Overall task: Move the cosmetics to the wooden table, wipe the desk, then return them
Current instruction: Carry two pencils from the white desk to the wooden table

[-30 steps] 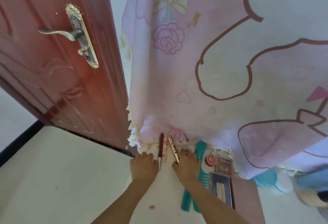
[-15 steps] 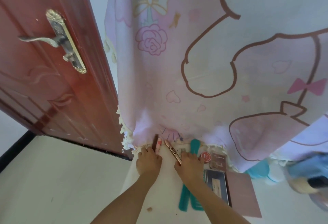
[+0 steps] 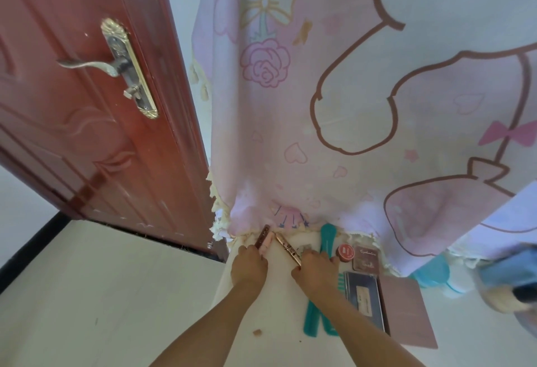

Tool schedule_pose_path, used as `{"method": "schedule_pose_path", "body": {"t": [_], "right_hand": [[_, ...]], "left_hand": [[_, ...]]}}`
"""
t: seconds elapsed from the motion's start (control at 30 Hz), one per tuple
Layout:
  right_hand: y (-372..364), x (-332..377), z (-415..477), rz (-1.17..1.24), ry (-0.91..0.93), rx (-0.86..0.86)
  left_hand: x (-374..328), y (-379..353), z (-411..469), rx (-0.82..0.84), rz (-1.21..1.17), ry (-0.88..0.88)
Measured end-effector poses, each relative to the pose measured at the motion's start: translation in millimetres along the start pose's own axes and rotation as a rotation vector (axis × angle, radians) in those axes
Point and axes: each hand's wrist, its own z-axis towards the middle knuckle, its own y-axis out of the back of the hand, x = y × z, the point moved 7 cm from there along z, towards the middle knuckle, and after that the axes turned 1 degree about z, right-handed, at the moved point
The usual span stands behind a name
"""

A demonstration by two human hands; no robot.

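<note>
On the cream desk top (image 3: 279, 308), my left hand (image 3: 250, 265) grips two slim cosmetic sticks, a dark brown one and a pink one (image 3: 264, 240). My right hand (image 3: 315, 269) holds a rose-gold tube (image 3: 287, 247) that slants up to the left. Right of that hand lie a teal comb (image 3: 325, 244), a small red round pot (image 3: 345, 252), a brown compact (image 3: 366, 259), a dark flat palette (image 3: 364, 298) and a pink flat case (image 3: 406, 313).
A pink cartoon curtain (image 3: 363, 105) hangs down onto the desk's far edge. A red-brown door (image 3: 87, 119) with a brass handle (image 3: 116, 67) stands open at left. Pale floor lies below it. Blue and teal items (image 3: 430, 275) sit at far right.
Both hands have slid forward toward the curtain with the sticks. The left hand's sticks and the rose-gold tube now lean further over. The camera shifted slightly.
</note>
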Motion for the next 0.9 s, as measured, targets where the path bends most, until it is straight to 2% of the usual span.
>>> {"method": "schedule_pose_path", "body": {"t": [0.2,0.33,0.5,0.7,0.9], "right_hand": [[10.0,2.6,-6.5,0.033,0.05,-0.063],[16.5,0.3,-13.1,0.021,0.082,-0.115],[18.3,2.1,-24.7,0.125,0.134,-0.18],[19.3,16.8,-37.9,0.194,0.222,-0.204],[25.7,21.4,-54.2,0.273,0.308,-0.256]], "left_hand": [[11.8,2.6,-7.7,0.012,-0.074,-0.008],[22.7,10.9,-20.0,-0.008,-0.281,-0.021],[32.2,24.7,-38.9,-0.059,-0.457,-0.039],[43.4,19.4,-66.0,-0.106,-0.393,-0.015],[57.9,25.6,-92.2,-0.223,-0.46,0.065]]}}
